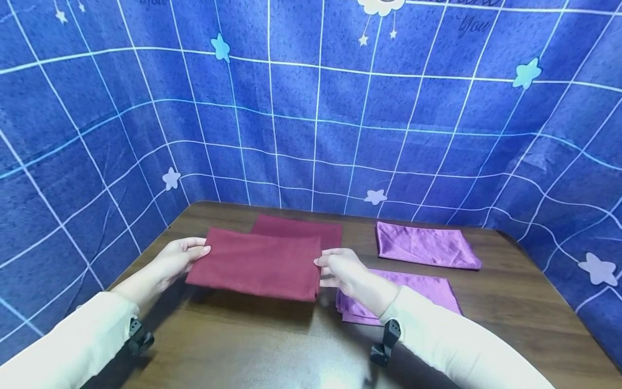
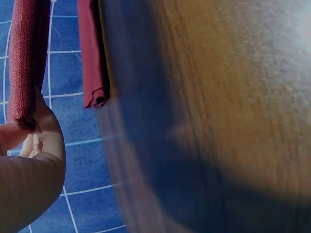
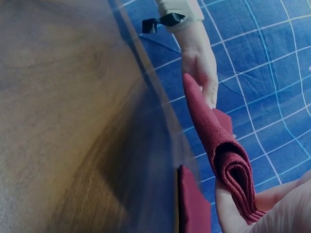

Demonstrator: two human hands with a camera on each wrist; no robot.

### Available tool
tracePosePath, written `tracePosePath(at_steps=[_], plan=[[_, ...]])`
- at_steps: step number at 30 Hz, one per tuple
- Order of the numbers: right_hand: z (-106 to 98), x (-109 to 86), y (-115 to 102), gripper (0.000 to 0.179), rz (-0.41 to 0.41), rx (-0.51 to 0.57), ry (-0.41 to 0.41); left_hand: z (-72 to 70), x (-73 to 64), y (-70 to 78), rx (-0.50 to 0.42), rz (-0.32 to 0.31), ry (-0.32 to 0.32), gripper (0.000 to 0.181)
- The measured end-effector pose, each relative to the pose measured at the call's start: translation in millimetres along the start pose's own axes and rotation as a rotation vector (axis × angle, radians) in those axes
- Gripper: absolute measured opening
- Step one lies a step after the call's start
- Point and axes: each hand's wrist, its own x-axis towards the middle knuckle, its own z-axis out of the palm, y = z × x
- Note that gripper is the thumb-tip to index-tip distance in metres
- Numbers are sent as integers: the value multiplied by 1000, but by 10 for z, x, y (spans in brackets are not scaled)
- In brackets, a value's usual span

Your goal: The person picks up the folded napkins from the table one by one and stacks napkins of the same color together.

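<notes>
A folded dark red cloth [image 1: 257,265] is held up off the wooden table between both hands. My left hand [image 1: 181,258] pinches its left end, thumb on the near face. At the right end, my right hand [image 1: 344,271] grips it between thumb and fingers. Seen edge-on in the right wrist view, the cloth [image 3: 235,170] shows several rolled-over layers. Another folded red cloth [image 1: 296,224] lies flat on the table behind, partly hidden by the held one. Part of a folded purple satin cloth [image 1: 427,289] is covered by my right hand and forearm.
A second folded purple satin cloth [image 1: 423,246] lies at the back right of the wooden table [image 1: 228,346]. Blue curtain fabric [image 1: 301,108] with white grid lines and stars hangs behind and along the sides. Small black devices [image 1: 386,343] sit on both wrists.
</notes>
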Motion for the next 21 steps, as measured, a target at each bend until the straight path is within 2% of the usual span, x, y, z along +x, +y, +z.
tracePosePath(at_steps=[7, 16, 21], plan=[[-50, 72, -37, 42, 2, 12, 14, 45, 110, 39, 27, 19, 5, 27], [-121, 157, -118, 39, 7, -19, 1, 91, 197, 75, -69, 25, 0, 10], [-160, 182, -164, 42, 4, -18, -22, 126, 228, 112, -49, 25, 22, 11]])
